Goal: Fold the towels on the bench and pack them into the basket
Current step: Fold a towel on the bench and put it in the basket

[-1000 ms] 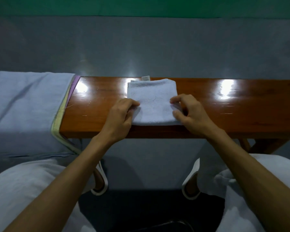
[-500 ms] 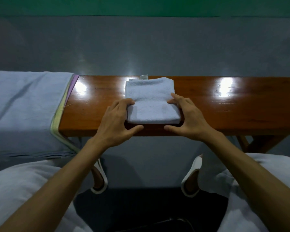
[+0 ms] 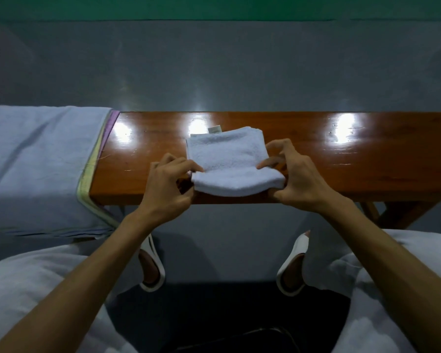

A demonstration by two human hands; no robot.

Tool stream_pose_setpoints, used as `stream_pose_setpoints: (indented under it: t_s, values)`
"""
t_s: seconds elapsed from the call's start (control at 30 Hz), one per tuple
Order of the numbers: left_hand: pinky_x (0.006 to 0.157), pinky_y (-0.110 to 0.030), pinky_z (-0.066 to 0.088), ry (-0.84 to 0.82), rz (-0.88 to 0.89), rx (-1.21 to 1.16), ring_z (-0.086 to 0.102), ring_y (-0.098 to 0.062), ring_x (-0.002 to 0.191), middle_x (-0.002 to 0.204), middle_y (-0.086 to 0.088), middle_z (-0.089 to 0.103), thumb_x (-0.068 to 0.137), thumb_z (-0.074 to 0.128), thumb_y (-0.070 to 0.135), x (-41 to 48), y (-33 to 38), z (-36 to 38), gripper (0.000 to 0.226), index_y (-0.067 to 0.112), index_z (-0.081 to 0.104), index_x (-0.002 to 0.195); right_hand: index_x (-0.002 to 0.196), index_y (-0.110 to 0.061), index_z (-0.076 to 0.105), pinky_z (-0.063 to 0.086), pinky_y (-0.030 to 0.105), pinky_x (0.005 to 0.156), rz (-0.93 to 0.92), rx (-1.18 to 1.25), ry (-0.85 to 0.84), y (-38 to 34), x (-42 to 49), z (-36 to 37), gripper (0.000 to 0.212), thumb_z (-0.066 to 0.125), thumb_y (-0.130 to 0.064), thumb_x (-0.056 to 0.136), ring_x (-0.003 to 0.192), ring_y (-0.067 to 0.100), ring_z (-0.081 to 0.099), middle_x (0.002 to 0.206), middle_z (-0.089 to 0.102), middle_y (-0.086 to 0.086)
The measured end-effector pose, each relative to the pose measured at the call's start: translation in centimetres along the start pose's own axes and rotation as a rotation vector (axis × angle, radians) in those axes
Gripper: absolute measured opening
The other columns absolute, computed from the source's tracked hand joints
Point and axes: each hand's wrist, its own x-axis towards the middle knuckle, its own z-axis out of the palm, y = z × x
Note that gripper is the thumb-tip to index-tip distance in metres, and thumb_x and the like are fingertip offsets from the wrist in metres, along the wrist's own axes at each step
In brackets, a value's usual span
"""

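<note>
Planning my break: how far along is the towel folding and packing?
Done: the white towel lies folded in layers on the bench. In hand: the left hand and right hand pinch its near corners, with the near edge lifted. Left: a stack of towels hangs unfolded over the bench's left end, and no basket is in view, so nothing shows as packed.

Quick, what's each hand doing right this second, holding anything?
Left hand: pinches the left near corner of the small folded white terry towel.
Right hand: pinches the same towel's right near corner.
</note>
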Motion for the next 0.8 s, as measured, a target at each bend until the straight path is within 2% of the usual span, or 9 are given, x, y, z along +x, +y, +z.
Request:
stream_pose_setpoints:
  t_s: [0.13,0.2,0.27,0.37,0.47,0.57,0.67,0.73,0.8]
  values:
    - [0.079,-0.058,0.051,-0.016,-0.069,-0.115,0.056,-0.023,0.107,0.11,0.012,0.065,0.09,0.067,0.041,0.3,-0.3,0.2,0.026,0.025,0.069,0.11,0.115,-0.014,0.062,0.06,0.042,0.076,0.012,0.066,0.02,-0.3,0.6,-1.0,0.038,0.071,-0.03,0.082,0.093,0.015,0.064,0.104,0.067,-0.001]
    - [0.082,-0.058,0.05,0.027,-0.101,-0.122,0.054,-0.023,0.107,0.112,0.008,0.065,0.093,0.061,0.043,0.5,0.2,0.1,0.032,0.023,0.068,0.116,0.111,-0.013,0.067,0.06,0.042,0.075,0.047,0.126,0.027,-0.5,1.0,-1.4,0.031,0.065,-0.034,0.089,0.089,0.016,0.065,0.099,0.068,-0.001]
    - [0.082,-0.055,0.053,0.069,-0.16,-0.154,0.055,-0.024,0.104,0.112,0.001,0.064,0.095,0.056,0.048,0.8,0.5,0.1,0.041,0.022,0.067,0.125,0.114,-0.011,0.068,0.061,0.042,0.076,0.091,0.18,0.029,-0.7,1.6,-1.8,0.024,0.066,-0.027,0.096,0.09,0.016,0.067,0.101,0.07,0.0]
    - [0.073,-0.047,0.061,0.072,-0.269,-0.229,0.06,-0.025,0.099,0.112,-0.005,0.06,0.096,0.051,0.061,1.3,0.8,0.2,0.048,0.03,0.06,0.132,0.125,-0.011,0.067,0.063,0.039,0.076,0.152,0.28,0.032,-1.3,2.5,-2.1,0.028,0.063,-0.025,0.101,0.097,0.016,0.07,0.111,0.072,0.001]
    - [0.07,-0.046,0.062,0.075,-0.315,-0.275,0.063,-0.023,0.095,0.112,-0.004,0.062,0.102,0.053,0.05,2.2,1.5,0.0,0.039,0.023,0.058,0.13,0.126,-0.013,0.067,0.063,0.034,0.078,0.253,0.35,0.07,-2.0,3.2,-2.0,0.029,0.058,-0.029,0.103,0.1,0.01,0.068,0.113,0.069,-0.002]
    - [0.059,-0.033,0.06,0.054,-0.39,-0.279,0.066,-0.017,0.083,0.099,0.003,0.061,0.106,0.053,0.034,3.2,2.3,-0.1,0.02,0.02,0.061,0.119,0.115,-0.01,0.069,0.062,0.033,0.073,0.357,0.335,0.098,-2.1,3.9,-1.4,0.029,0.054,-0.032,0.105,0.092,0.014,0.068,0.104,0.069,0.005]
    - [0.049,-0.022,0.051,0.085,-0.479,-0.204,0.064,-0.013,0.07,0.085,0.003,0.06,0.105,0.053,0.037,4.1,2.2,0.2,0.023,0.016,0.061,0.099,0.098,-0.005,0.07,0.055,0.041,0.066,0.432,0.3,0.145,-2.0,4.8,-0.2,0.036,0.054,-0.036,0.105,0.08,0.027,0.067,0.089,0.068,0.012]
    - [0.054,-0.026,0.052,0.114,-0.519,-0.153,0.062,-0.01,0.072,0.081,0.003,0.062,0.104,0.053,0.04,4.6,1.8,0.3,0.03,0.015,0.064,0.093,0.089,-0.004,0.07,0.052,0.039,0.062,0.497,0.275,0.194,-2.1,5.5,0.5,0.042,0.054,-0.041,0.104,0.076,0.025,0.066,0.083,0.067,0.011]
    - [0.057,-0.027,0.045,0.114,-0.533,-0.127,0.058,-0.007,0.072,0.078,0.004,0.061,0.105,0.052,0.041,4.8,1.6,0.3,0.033,0.016,0.064,0.088,0.079,-0.007,0.071,0.053,0.043,0.062,0.524,0.177,0.25,-1.7,6.2,1.1,0.048,0.056,-0.046,0.101,0.075,0.022,0.066,0.077,0.067,0.009]
